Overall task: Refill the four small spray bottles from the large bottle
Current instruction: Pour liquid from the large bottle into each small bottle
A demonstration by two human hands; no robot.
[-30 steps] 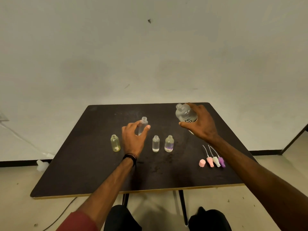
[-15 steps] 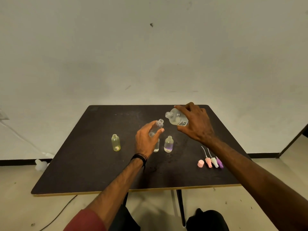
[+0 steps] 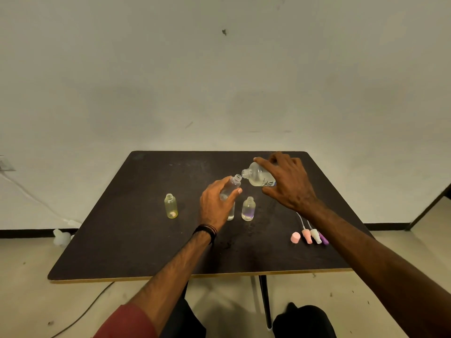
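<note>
Head view: the left hand (image 3: 216, 203) grips 1 clear small bottle (image 3: 231, 185), tilted above the dark counter (image 3: 136, 240). The right hand (image 3: 289, 184) clasps the large bottle (image 3: 257, 176), tipped left, mouth just beside the small bottle's mouth. A yellow bottle (image 3: 170, 206) and a purple-tinged bottle (image 3: 248, 208) stand upright; 4 spray caps (image 3: 310, 236) lie at near right.

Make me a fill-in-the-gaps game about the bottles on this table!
1. The right hand tips the ___ bottle.
2. The left hand holds a small clear bottle with no ___ on.
3. The yellow bottle stands on the ___ table.

Missing words: large; cap; dark
</note>
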